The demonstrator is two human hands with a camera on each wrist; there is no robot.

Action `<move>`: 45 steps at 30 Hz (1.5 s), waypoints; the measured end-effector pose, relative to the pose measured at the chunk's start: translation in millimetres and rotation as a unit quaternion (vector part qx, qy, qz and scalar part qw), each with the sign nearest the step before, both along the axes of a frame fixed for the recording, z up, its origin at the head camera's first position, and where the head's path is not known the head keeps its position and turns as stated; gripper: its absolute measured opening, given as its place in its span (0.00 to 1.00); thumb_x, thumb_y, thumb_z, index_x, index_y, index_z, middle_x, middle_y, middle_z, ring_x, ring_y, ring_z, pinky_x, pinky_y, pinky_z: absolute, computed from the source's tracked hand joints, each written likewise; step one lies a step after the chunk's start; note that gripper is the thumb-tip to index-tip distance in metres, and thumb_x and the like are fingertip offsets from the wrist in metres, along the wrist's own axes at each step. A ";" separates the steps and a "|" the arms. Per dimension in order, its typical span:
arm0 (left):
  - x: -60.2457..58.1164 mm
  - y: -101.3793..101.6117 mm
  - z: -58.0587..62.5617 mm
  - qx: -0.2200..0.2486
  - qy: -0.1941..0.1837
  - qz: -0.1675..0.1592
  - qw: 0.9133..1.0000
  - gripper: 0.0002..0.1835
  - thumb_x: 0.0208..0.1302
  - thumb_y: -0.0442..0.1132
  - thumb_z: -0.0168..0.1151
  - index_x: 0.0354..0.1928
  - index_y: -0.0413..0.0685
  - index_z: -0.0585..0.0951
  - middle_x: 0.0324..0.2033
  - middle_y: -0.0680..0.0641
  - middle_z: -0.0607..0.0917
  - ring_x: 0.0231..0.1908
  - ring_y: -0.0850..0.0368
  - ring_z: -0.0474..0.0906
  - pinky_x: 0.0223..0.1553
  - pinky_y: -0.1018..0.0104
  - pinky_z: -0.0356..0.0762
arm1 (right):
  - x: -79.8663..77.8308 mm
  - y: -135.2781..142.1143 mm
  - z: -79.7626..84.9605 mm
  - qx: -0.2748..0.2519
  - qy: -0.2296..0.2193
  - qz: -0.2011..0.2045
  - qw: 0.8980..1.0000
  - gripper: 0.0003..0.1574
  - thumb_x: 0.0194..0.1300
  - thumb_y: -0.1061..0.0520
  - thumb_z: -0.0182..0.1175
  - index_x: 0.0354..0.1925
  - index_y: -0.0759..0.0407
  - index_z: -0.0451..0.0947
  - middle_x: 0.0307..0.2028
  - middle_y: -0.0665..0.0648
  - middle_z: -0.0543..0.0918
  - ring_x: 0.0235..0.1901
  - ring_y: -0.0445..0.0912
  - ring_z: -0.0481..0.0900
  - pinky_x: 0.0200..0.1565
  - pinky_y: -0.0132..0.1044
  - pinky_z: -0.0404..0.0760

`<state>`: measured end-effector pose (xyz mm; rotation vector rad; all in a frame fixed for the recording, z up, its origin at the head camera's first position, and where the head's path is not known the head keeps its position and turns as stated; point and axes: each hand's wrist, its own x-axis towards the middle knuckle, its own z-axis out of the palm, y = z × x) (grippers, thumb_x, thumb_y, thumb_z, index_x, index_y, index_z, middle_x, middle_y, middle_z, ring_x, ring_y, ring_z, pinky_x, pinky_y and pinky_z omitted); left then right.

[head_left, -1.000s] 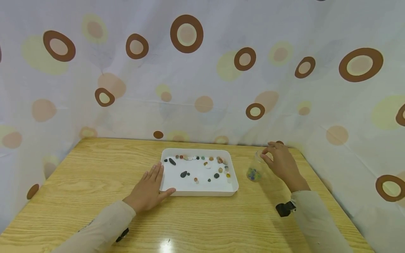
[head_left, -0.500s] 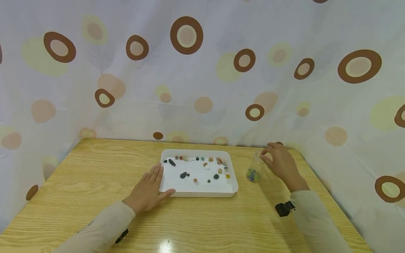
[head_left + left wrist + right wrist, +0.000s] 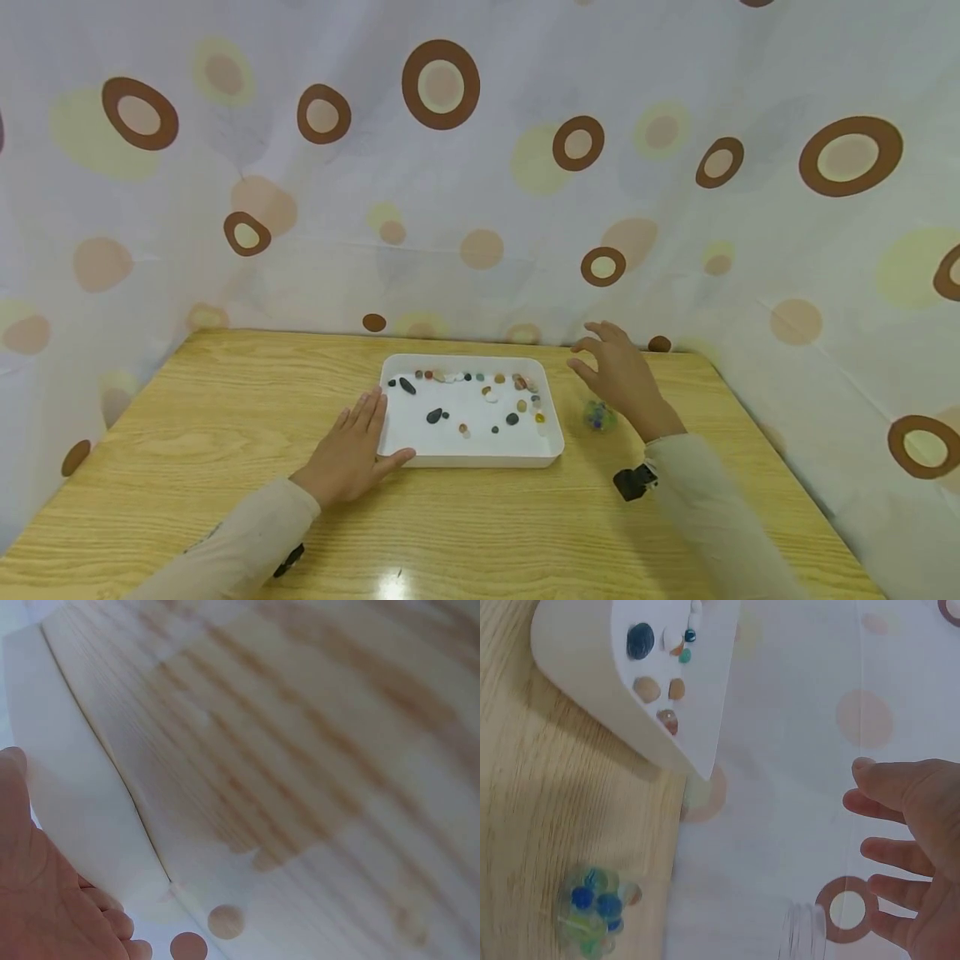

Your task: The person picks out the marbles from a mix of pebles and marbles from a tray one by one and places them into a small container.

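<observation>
My left hand (image 3: 347, 452) lies with straight fingers against the left side and front corner of a white tray (image 3: 480, 460). Small stones in several colours are scattered in the tray, among them a long dark stone (image 3: 407, 386). To the tray's right stands a clear jar with coloured glass marbles (image 3: 599, 415) at its bottom; its threaded neck (image 3: 804, 934) shows in the right wrist view. Above and beside the jar, my right hand (image 3: 621, 375) is in the air with loosely bent fingers. Nothing shows between its thumb and fingers. In the head view it partly covers the jar.
The tray and jar share a wood-grain table (image 3: 480, 533). A pale cloth (image 3: 480, 183) printed with circles hangs behind the table and along its sides. A black wrist camera (image 3: 634, 482) sits at the right sleeve.
My right hand has moved left from beside the jar's mouth toward the tray, its thumb and fingers now farther apart. The left hand, tray and jar stay in place.
</observation>
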<state>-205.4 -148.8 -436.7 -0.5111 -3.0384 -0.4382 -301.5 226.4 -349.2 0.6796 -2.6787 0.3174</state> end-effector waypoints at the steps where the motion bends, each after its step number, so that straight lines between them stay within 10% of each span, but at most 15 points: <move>1: 0.1 0.1 0.1 -0.001 0.000 0.000 1.000 0.52 0.67 0.69 0.42 0.72 0.28 0.49 0.72 0.32 0.49 0.72 0.37 0.44 0.70 0.42 0.47 | -0.9 -5.9 0.2 0.000 -0.005 0.002 1.000 0.16 0.62 0.53 0.66 0.45 0.63 0.82 0.60 0.71 0.72 0.64 0.67 0.63 0.62 0.61 0.64; 26: -0.7 0.7 -1.0 -0.007 -0.002 0.004 1.000 0.52 0.66 0.70 0.41 0.72 0.28 0.50 0.72 0.32 0.50 0.72 0.37 0.45 0.69 0.41 0.48 | -15.9 -166.1 -48.5 0.049 -0.124 0.072 0.988 0.24 0.68 0.47 0.59 0.58 0.53 0.76 0.68 0.63 0.65 0.69 0.58 0.59 0.67 0.54 0.59; 45: -2.5 1.3 -2.4 -0.003 0.000 0.003 1.000 0.52 0.66 0.70 0.42 0.72 0.29 0.50 0.72 0.32 0.49 0.72 0.37 0.44 0.69 0.42 0.48 | -25.4 -191.5 -83.3 0.051 -0.142 0.009 0.989 0.28 0.67 0.48 0.60 0.63 0.48 0.71 0.68 0.62 0.63 0.68 0.66 0.53 0.67 0.63 0.53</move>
